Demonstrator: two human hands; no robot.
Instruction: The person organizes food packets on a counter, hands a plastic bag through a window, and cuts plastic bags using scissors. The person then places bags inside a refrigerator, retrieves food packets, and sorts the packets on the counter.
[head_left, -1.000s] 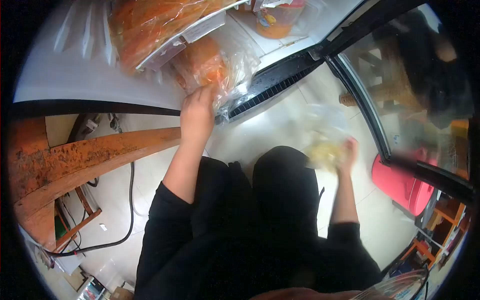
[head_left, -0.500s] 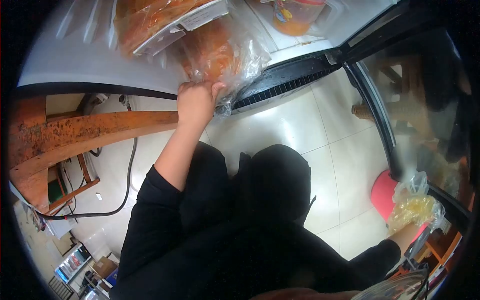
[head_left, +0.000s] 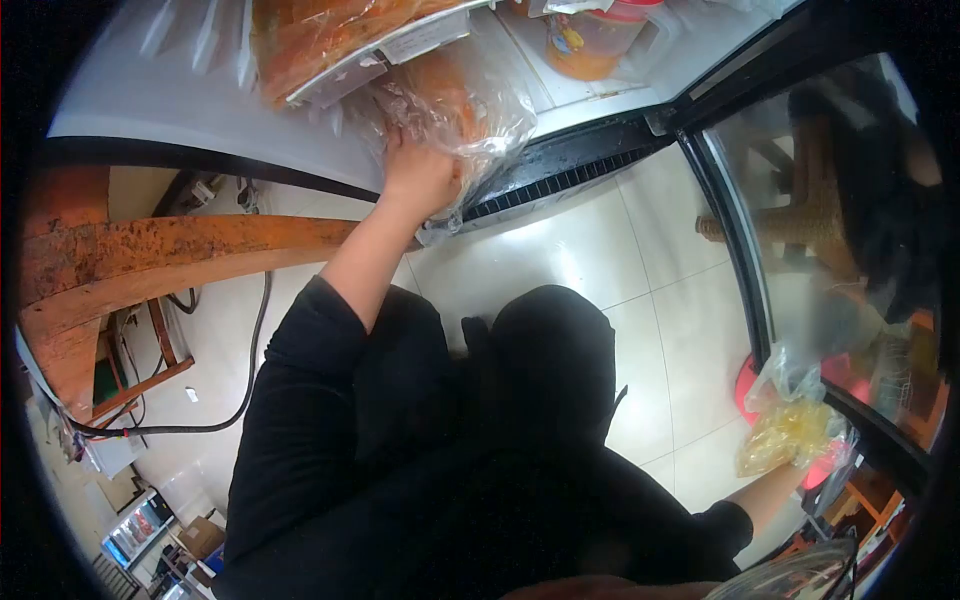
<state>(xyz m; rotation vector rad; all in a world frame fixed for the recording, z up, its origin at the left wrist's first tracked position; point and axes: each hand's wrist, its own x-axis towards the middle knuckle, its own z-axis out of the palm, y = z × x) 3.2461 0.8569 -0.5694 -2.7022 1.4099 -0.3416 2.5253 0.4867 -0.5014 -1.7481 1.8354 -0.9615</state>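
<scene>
At the lower edge of the open fridge, my left hand point(head_left: 420, 178) is closed on a clear plastic bag point(head_left: 500, 110) with orange contents. Its fingers are partly hidden by the film. Above it, a larger bag of orange food point(head_left: 310, 45) sits behind a shelf edge with white labels. Low at the right, my right hand point(head_left: 790, 480) is behind a clear bag with yellow contents point(head_left: 785, 438). The fingers of that hand are mostly hidden; the bag hangs from it in front of a pink bin point(head_left: 745, 388).
A tub with orange contents point(head_left: 585, 45) stands inside the fridge. The fridge's glass door point(head_left: 735, 235) stands open at the right. An orange wooden beam point(head_left: 200, 243) crosses the left, with a black cable point(head_left: 250, 385) below it on the floor.
My right hand has swung from beside the knees out to the far right with the yellow bag. My left hand has shifted slightly right and up into the orange bag's film.
</scene>
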